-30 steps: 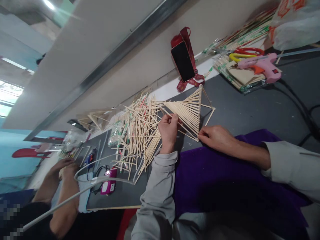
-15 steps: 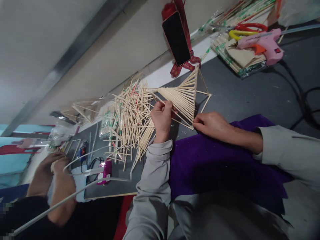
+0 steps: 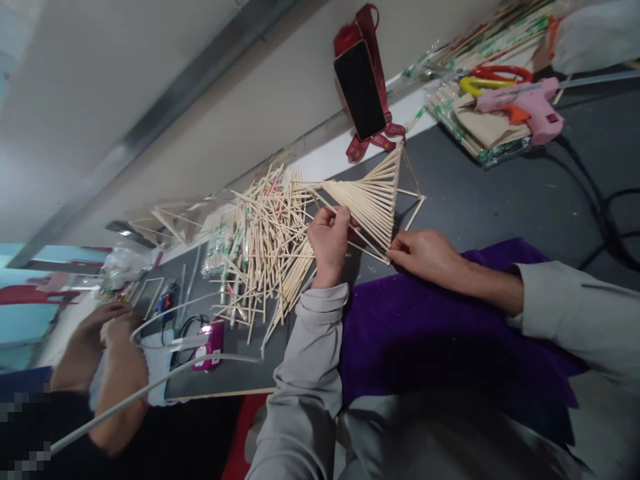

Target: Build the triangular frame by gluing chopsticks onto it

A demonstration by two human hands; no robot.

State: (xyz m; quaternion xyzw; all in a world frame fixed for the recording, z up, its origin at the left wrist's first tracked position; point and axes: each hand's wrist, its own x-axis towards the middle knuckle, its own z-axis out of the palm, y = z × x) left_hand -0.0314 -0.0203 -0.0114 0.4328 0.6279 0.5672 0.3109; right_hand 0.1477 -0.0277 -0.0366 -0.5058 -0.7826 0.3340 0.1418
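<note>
A fan-like structure of thin wooden sticks [image 3: 375,200] rests on the dark table in the middle of the view. My left hand [image 3: 330,243] pinches a stick on its left side, thumb and fingers pressed together. At the structure's lower right corner, my right hand [image 3: 425,253] has its fingertips closed on the stick ends. Left of my left hand lies a big loose pile of sticks [image 3: 270,233]. A purple cloth [image 3: 400,327] lies beneath my right forearm, at the table's near side.
A pink glue gun [image 3: 540,110], scissors [image 3: 500,77] and bagged sticks [image 3: 460,123] lie at the upper right. A phone [image 3: 361,90] leans behind the structure. Another person's hands [image 3: 113,320] are at the left, near a magenta packet [image 3: 213,343] and a white cable [image 3: 125,393].
The whole view has shifted slightly, so things sit a little lower and further right. Both hands keep their places on the structure.
</note>
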